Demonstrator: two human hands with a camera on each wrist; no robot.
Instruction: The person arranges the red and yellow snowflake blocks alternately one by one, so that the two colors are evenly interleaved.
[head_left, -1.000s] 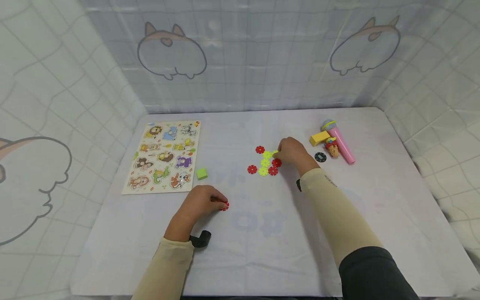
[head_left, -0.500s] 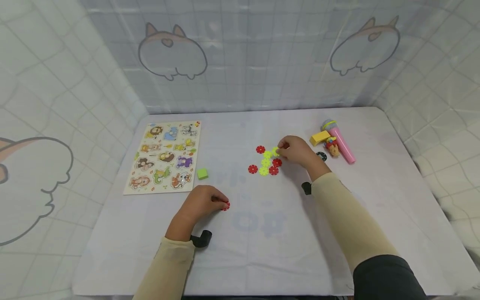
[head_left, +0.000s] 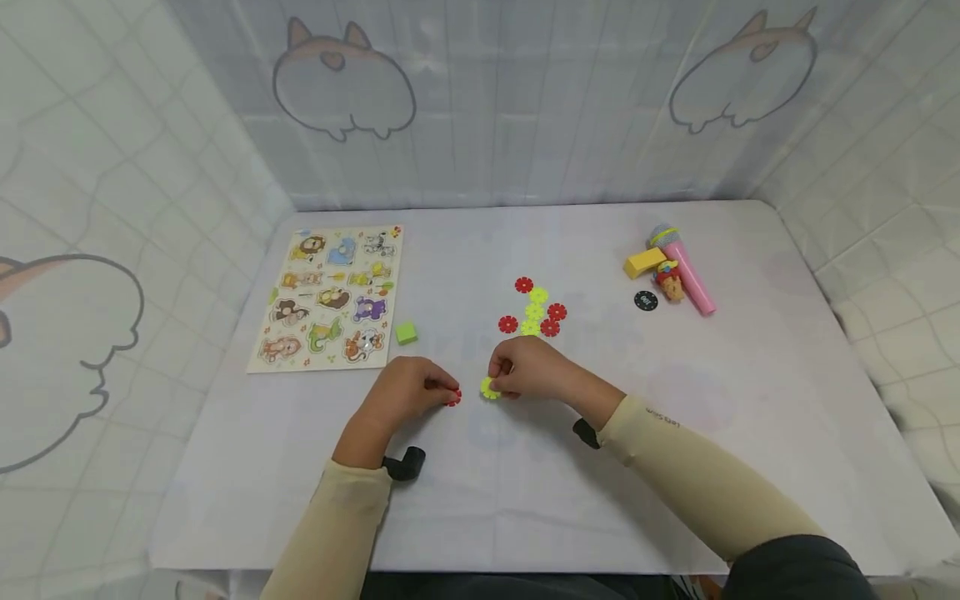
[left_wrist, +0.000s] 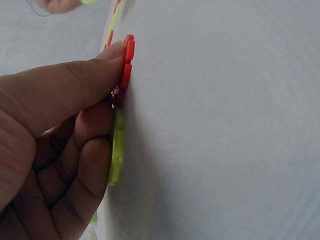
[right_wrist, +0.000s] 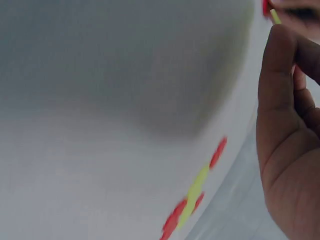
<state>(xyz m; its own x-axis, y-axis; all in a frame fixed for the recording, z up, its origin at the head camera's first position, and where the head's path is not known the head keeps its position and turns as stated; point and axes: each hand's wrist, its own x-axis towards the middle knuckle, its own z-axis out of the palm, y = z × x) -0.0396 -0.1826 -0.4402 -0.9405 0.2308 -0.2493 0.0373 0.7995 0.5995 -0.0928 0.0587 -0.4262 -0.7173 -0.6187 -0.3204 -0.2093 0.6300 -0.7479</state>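
— Since a second ago we have brought our right hand [head_left: 525, 371] back from the cluster of discs [head_left: 534, 312] to the near middle of the table [head_left: 750, 433], carrying a yellow-green disc [head_left: 489, 388] pinched in its fingertips.

— And our left hand [head_left: 405, 392] has stayed put, thumb and fingers curled round a red disc [head_left: 453, 399] — the wrist view shows a yellow-green piece [left_wrist: 116, 155] joined below it.

— We hold the two discs just beside each other, low over the cloth.

— Farther out we see a green cube [head_left: 407, 333] by the animal puzzle board [head_left: 330, 296], and at far right a black disc [head_left: 646, 300], yellow block [head_left: 643, 262] and pink toy microphone [head_left: 686, 271].
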